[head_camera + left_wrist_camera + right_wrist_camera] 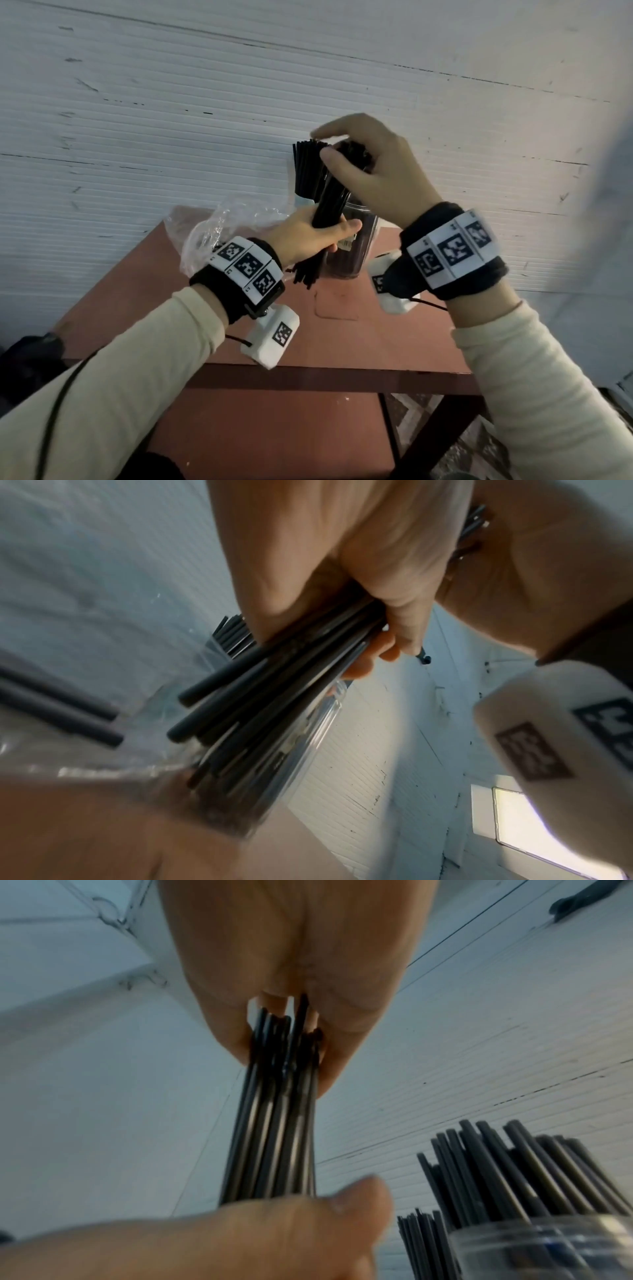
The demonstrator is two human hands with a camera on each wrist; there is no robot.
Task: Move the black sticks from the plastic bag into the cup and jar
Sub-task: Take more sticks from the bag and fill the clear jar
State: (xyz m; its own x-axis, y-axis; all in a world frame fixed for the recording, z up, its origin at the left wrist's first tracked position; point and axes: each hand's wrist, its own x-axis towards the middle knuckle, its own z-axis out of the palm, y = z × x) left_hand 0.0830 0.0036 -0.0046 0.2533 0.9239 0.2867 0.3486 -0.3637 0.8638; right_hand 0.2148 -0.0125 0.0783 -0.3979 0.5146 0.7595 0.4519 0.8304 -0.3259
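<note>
My left hand [308, 236] grips a bundle of black sticks [330, 202] round its lower half and holds it tilted in the air, just in front of the clear jar [364, 240]. My right hand [363, 171] pinches the bundle's top ends between thumb and fingers; the right wrist view shows the fingers [346, 1042] on both sides of the sticks [274, 1137]. The jar [548, 1245] holds several sticks. A pale cup [304, 201] behind the bundle is packed with upright sticks. The crumpled clear plastic bag [219, 222] lies at the left with a few sticks [58, 718] inside.
A small reddish-brown table [342, 329] stands against a white ribbed wall [171, 102]. Its front edge is near my wrists, and patterned floor [445, 438] shows below at the right. A dark object [30, 356] sits at the far left.
</note>
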